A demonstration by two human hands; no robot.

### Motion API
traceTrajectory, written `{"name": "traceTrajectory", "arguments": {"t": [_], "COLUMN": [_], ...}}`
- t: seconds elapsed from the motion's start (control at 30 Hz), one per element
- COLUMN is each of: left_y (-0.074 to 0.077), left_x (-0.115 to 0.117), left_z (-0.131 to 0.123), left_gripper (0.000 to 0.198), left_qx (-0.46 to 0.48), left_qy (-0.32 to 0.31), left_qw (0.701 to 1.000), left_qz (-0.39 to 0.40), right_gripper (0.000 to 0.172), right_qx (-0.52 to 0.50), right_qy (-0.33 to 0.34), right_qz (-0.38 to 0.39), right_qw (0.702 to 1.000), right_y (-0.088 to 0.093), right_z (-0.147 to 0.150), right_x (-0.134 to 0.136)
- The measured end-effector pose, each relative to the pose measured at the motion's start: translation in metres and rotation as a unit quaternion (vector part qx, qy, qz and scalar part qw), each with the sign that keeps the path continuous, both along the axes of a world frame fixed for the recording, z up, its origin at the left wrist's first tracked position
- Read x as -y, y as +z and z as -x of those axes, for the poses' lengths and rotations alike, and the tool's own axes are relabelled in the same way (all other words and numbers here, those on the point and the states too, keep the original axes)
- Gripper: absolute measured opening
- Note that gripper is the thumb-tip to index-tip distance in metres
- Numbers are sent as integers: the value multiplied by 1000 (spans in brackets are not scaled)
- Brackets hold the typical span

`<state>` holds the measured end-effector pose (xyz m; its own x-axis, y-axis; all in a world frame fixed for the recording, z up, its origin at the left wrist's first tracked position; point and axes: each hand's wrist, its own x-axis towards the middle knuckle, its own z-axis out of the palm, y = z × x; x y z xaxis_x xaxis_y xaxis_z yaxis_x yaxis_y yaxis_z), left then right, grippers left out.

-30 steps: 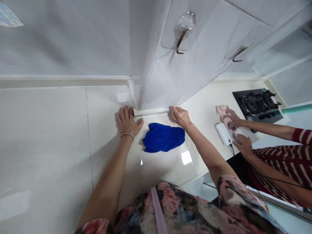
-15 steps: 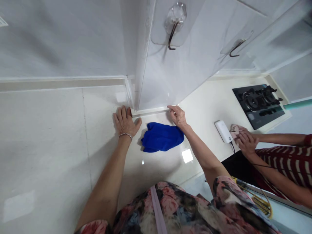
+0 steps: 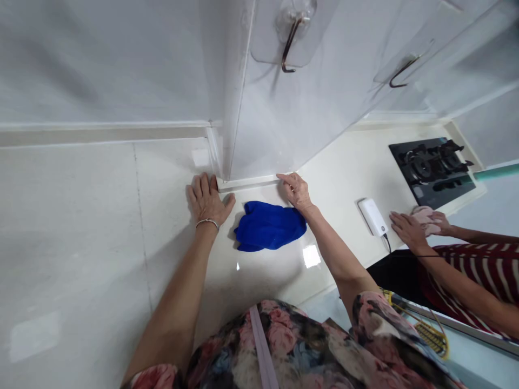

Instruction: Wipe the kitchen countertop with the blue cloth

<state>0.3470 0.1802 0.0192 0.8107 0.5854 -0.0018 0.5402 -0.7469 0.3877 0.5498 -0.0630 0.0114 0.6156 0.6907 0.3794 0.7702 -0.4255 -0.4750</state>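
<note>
- Cream worktop (image 3: pixel 344 178): the blue cloth (image 3: pixel 270 226) lies crumpled near its back edge, unheld, between both wrists.
- Left hand (image 3: pixel 206 200): flat, fingers spread, palm down by the wall corner, holding nothing.
- Right hand (image 3: pixel 295 192): half curled, fingertips on the white strip (image 3: pixel 249 183) at the wall's foot, apparently pressing it; nothing gripped.

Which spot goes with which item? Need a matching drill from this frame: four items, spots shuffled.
Items:
1. blue cloth
2. power bank
3. gas hob
4. metal hook

Spots:
A. far right end of the counter
B. stuck on the wall panel
C. between the left hand and the right hand
D. beside a co-worker's hand, cable attached

Pairs: 1-C, 2-D, 3-A, 4-B
</note>
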Motion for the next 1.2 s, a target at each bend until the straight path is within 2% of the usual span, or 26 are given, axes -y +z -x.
{"name": "traceTrajectory", "arguments": {"t": [0.17, 0.3, 0.4, 0.53, 0.97, 1.2], "left_y": [3, 5, 2, 1, 5, 5], "left_x": [1, 1, 1, 1, 1, 2], "left_z": [1, 0, 0, 0, 1, 1], "left_gripper": [89, 89, 90, 89, 90, 89], "left_qx": [12, 10, 8, 6, 1, -3], "left_qy": [0, 0, 0, 0, -4, -2], "left_qw": [1000, 1000, 1000, 1000, 1000, 1000], "left_qz": [18, 20, 13, 12, 29, 8], "right_gripper": [45, 44, 42, 38, 34, 33], "right_qx": [33, 67, 86, 99, 109, 64], "right_qy": [-7, 2, 18, 41, 63, 90], "right_qz": [65, 157, 191, 188, 202, 117], "right_qw": [997, 985, 978, 976, 971, 987], "right_y": [7, 19, 29, 35, 38, 33], "right_z": [-1, -2, -4, -9, -14, -16], "right_x": [-1, -4, -7, -8, -9, -7]}}
